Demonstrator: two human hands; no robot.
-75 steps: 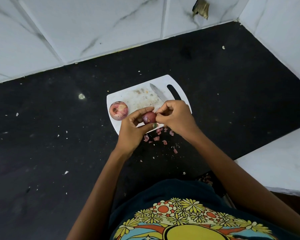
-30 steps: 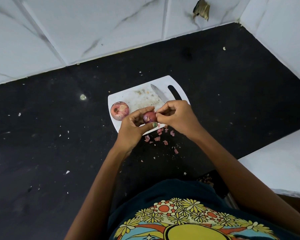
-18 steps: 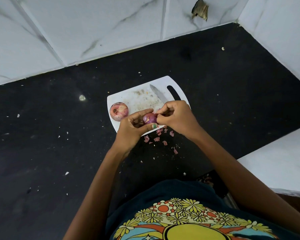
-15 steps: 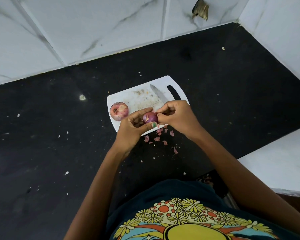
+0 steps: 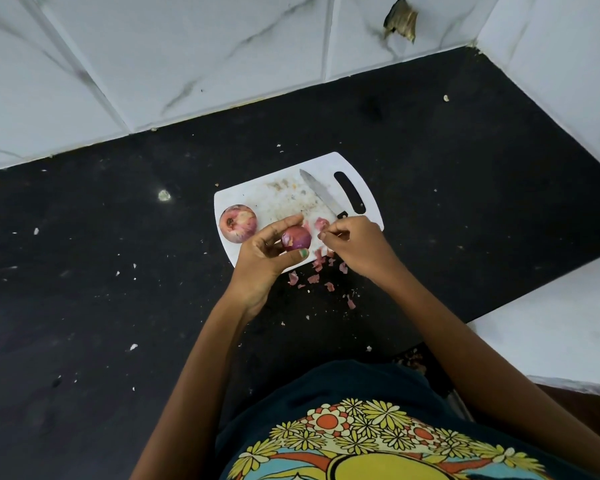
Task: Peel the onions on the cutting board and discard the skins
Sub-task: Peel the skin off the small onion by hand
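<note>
My left hand (image 5: 262, 258) grips a small purple onion (image 5: 296, 238) just above the near edge of the white cutting board (image 5: 278, 199). My right hand (image 5: 354, 245) is a little to the right of the onion, apart from it, with curled fingertips pinching a small bit of skin. A second, larger onion (image 5: 238, 223) with patchy skin sits on the board's left end. Pink skin pieces (image 5: 321, 268) lie scattered on the black counter below the board, and one piece (image 5: 321, 222) lies on the board.
A knife (image 5: 321, 195) lies on the board's right part, blade pointing away from me, next to the handle slot. The black counter (image 5: 118, 271) carries small white crumbs. White tiled walls stand at the back and right; a white ledge (image 5: 551, 327) juts in at right.
My right hand has pulled away to the right from the small onion, which it was touching before. The left hand still holds the onion in the same spot.
</note>
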